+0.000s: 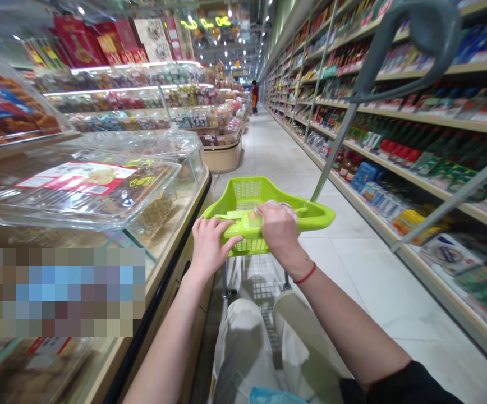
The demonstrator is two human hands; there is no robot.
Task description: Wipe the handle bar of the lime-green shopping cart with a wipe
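A bright green shopping cart [249,189] stands right in front of me, with a perforated basket at the top and grey legs below. My left hand [212,241] grips the left part of its green handle [247,225], fingers over the top and thumb along the near side. My right hand [279,230] is closed around a crumpled white wipe [288,209] and presses down at the handle's right half. Part of the wipe is hidden by my fingers. A small label shows on the handle between the hands.
Display cases [159,275] with clear lids and packaged food line my left side. Shelves [420,185] of bottles and packets run along the right. A grey holder on a pole [336,146] rises at right. Pale floor tiles [269,151] lead toward a distant person [255,96].
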